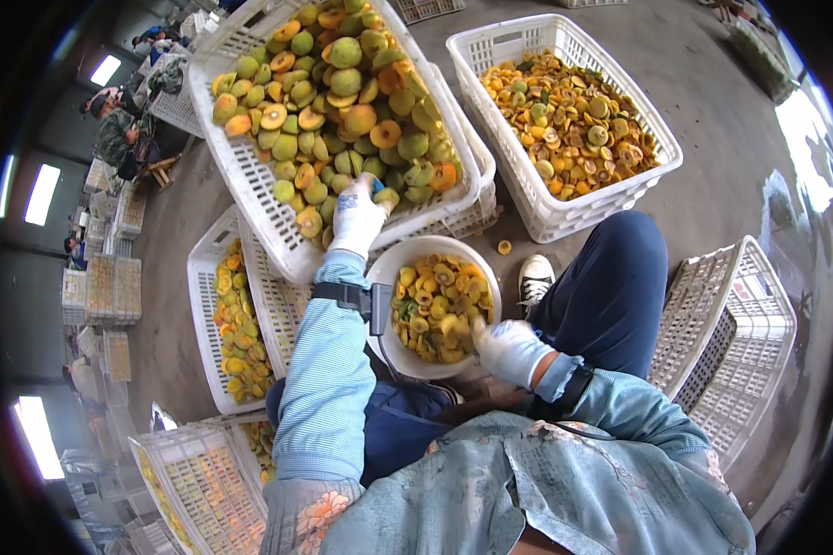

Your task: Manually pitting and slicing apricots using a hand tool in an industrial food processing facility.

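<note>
My left hand [359, 215], in a white glove with a blue patch at the fingertips, reaches into the near edge of a large white crate [241, 199]. Its fingers close around a yellow-green fruit [388, 197]. The crate is heaped with green and orange peach-like fruits [345, 83], many cut in half. Over the right rim of a round white bowl [379, 351] is my white-gloved right hand [512, 351], its fingers curled together. What they hold, if anything, is hidden. Cut yellow fruit pieces [442, 301] fill much of the bowl, which stands between my legs.
A stacked white crate [537, 208] of cut pieces stands ahead at right. Another fruit crate [215, 370] is left of my left arm. White crates [713, 333] lie tilted at right. One fruit piece [504, 247] rests on the floor. A person [116, 134] sits far left.
</note>
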Demonstrator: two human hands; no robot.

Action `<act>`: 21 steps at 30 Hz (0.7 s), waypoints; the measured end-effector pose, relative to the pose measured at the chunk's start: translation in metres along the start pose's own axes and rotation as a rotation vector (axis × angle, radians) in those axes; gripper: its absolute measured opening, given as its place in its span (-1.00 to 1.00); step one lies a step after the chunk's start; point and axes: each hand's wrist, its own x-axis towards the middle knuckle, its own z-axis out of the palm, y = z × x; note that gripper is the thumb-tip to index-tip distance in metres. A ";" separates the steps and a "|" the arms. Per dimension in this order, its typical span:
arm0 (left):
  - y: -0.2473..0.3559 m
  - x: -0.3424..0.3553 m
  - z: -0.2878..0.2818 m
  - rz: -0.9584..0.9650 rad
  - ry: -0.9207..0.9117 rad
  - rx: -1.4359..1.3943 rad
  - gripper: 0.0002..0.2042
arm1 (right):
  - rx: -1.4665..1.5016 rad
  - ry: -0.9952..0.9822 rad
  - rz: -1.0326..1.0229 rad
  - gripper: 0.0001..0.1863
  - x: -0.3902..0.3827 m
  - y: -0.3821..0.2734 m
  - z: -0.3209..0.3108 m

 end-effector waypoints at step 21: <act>0.014 -0.194 0.007 -0.508 0.037 -1.961 -0.41 | 0.865 0.068 0.166 -0.54 -0.018 -0.044 -0.023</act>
